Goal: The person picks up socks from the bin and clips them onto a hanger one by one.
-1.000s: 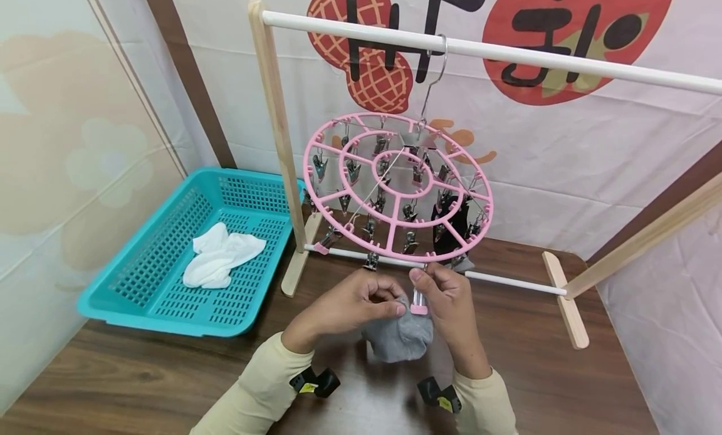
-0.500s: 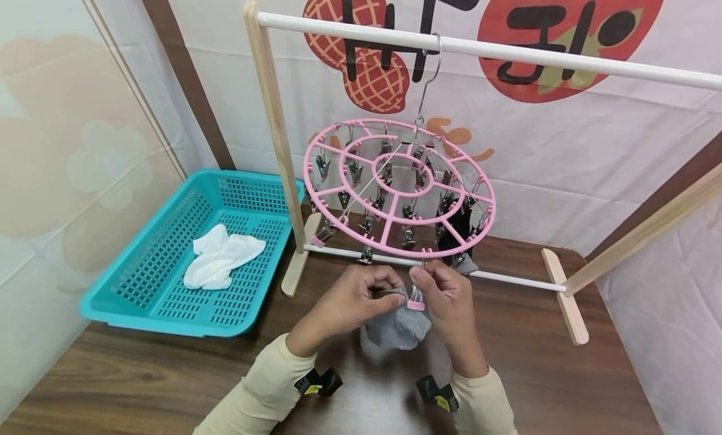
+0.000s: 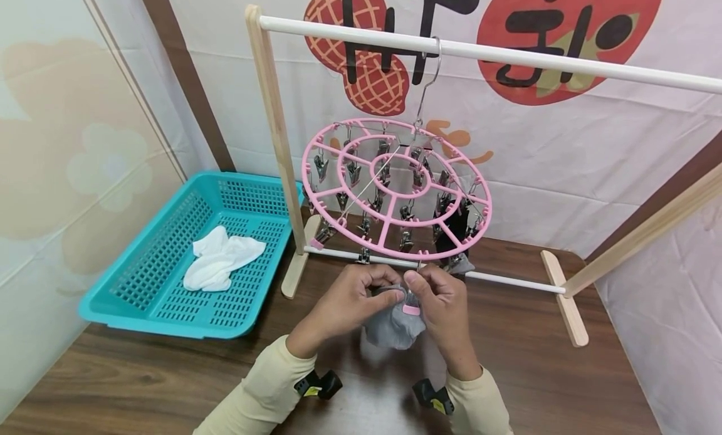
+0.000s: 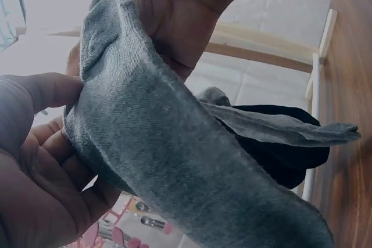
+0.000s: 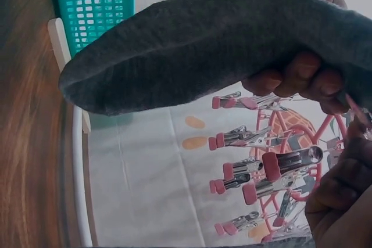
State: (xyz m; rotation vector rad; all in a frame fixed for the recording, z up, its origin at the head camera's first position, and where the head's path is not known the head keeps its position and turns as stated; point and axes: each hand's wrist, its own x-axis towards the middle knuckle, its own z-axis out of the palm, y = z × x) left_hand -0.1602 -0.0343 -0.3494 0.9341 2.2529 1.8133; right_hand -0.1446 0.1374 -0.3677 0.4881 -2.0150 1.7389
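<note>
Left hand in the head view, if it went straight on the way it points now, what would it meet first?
The left hand, pinching the grey sock, would probably meet the pink-tipped clip held by the right hand, though depth is unclear.

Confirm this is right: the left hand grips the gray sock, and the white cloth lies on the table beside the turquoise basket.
Wrong on one point: the white cloth lies inside the turquoise basket, as the head view shows. The left hand does grip the gray sock.
</note>
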